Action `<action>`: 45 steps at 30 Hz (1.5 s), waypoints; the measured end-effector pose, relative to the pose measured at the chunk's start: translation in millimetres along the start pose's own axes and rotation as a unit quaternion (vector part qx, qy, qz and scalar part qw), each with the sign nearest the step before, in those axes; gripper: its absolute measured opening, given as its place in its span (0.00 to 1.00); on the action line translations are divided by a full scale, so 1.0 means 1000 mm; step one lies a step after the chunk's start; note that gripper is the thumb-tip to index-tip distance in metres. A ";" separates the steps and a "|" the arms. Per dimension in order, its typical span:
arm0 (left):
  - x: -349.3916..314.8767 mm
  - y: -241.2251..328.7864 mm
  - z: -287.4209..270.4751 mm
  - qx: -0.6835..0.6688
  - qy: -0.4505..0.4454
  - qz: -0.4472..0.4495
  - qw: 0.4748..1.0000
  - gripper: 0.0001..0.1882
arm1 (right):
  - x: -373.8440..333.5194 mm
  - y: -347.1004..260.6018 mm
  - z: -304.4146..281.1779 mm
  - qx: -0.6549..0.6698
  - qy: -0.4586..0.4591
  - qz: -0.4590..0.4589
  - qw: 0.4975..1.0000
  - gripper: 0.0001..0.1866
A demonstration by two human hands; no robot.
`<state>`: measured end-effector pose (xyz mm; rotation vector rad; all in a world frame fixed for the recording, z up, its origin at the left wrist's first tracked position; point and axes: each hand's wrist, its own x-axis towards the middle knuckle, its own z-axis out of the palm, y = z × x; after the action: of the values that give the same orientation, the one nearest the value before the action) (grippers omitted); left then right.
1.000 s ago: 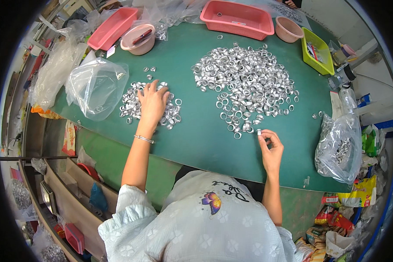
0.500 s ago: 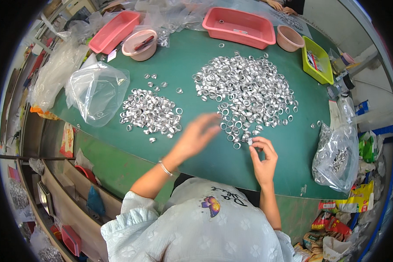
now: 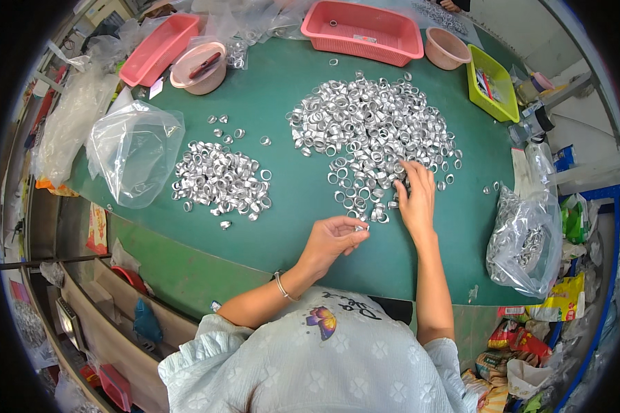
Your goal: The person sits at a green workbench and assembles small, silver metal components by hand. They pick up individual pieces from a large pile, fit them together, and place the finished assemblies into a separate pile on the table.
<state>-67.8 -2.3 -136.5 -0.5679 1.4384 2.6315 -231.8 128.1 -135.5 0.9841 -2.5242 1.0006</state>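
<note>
Just in front of the big pile, my left hand pinches a silver metal ring between thumb and fingertips. My right hand reaches to the lower right edge of the large heap of silver rings; its fingers are stretched out and the thumb is apart, with the fingertips at the rings. A smaller heap of rings lies to the left, with a few loose rings above it. Whether a ring lies under my right fingertips is hidden.
Along the far side stand two pink baskets, two round bowls and a lime-green basket. A clear plastic bag lies at left; a bag of rings sits at right. Another person's hand shows at the far edge.
My left hand has come back toward me and rightward, and now has a ring at its fingertips. My right hand has moved forward to the large heap; the ring it pinched no longer shows there.
</note>
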 end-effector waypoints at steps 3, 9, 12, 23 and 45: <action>-0.004 0.008 0.010 0.017 0.002 0.049 0.999 0.14 | 0.000 0.014 0.006 -0.003 0.015 0.003 1.000 0.12; -0.011 0.014 0.012 0.024 0.005 0.129 0.991 0.15 | -0.034 -0.024 -0.022 0.483 -0.063 0.292 0.823 0.09; -0.013 0.015 0.010 0.046 0.011 0.111 0.993 0.15 | -0.054 -0.048 -0.032 0.643 -0.090 0.356 0.672 0.09; -0.019 0.032 0.017 0.307 -0.074 0.212 0.925 0.20 | -0.079 -0.065 -0.035 0.687 -0.165 0.409 0.577 0.12; -0.010 0.010 0.009 -0.283 -0.113 -0.099 0.947 0.16 | -0.071 -0.039 -0.027 0.409 -0.028 0.351 0.842 0.07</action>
<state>-63.8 0.4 -120.6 -0.4010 0.5194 2.8092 -154.0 160.9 -128.0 0.1486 -2.5266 2.4131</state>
